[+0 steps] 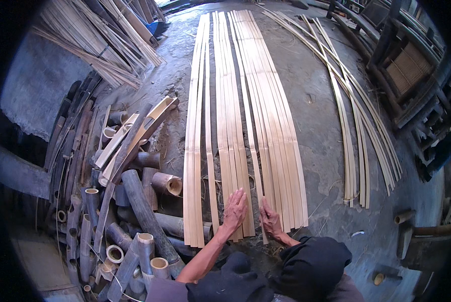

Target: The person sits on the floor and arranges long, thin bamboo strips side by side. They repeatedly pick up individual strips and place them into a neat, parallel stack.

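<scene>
Long pale bamboo strips [245,110] lie side by side on the grey floor, running away from me. My left hand [234,209] rests flat, fingers spread, on the near ends of the middle strips. My right hand [270,217] lies flat on the near end of a narrow strip just to its right, fingers pressed down. Neither hand grips anything. My dark-trousered knees [311,264] sit below the hands.
A heap of cut bamboo tubes and split pieces [130,201] lies to my left. A second bundle of thin strips [354,131] curves along the right. More bundled strips [99,45] lean at the upper left. Wooden frames [411,70] stand at the right.
</scene>
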Demonstrator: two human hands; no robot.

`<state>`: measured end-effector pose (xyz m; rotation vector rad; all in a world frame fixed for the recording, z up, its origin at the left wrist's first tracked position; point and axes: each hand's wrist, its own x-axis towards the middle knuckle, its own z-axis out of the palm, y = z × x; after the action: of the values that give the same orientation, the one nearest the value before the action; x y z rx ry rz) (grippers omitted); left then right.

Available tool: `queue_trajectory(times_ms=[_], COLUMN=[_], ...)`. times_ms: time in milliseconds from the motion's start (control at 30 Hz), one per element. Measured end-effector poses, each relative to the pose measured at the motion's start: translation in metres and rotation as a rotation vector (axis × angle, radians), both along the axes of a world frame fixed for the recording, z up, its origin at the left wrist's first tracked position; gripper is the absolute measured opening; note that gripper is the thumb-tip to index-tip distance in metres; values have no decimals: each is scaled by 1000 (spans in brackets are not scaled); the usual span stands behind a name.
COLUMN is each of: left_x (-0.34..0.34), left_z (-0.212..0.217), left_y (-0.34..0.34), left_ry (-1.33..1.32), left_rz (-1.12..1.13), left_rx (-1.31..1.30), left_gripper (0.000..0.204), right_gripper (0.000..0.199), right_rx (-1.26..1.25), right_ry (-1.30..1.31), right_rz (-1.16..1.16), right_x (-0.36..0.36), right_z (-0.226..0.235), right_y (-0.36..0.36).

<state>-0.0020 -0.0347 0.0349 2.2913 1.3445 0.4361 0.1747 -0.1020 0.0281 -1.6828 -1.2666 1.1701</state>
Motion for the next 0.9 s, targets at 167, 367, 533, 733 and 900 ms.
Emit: queue_trajectory(times_ms=[167,367,533,733,900], left_x=[0,0,2,1,-2], left_z=[1,-3,-4,-12,-8], left_y=[-5,-7,-8,-6,-8], left_ry=[79,160,198,198,189], left_rz=[26,-11,-30,-28,-18], left_rx=[41,70,77,98,106], left_gripper=[51,56,56,52,52], right_gripper=[50,50,54,58,58], right_rx=[275,113,144,118,93], right_ry=[-156,-185,-228,-340,-407], right_rz=[111,147,174,238,255], right_x=[-15,-15,-8,-2,-6], right_z=[7,0,-7,-17,-6], right_y=[14,25,37,45,49])
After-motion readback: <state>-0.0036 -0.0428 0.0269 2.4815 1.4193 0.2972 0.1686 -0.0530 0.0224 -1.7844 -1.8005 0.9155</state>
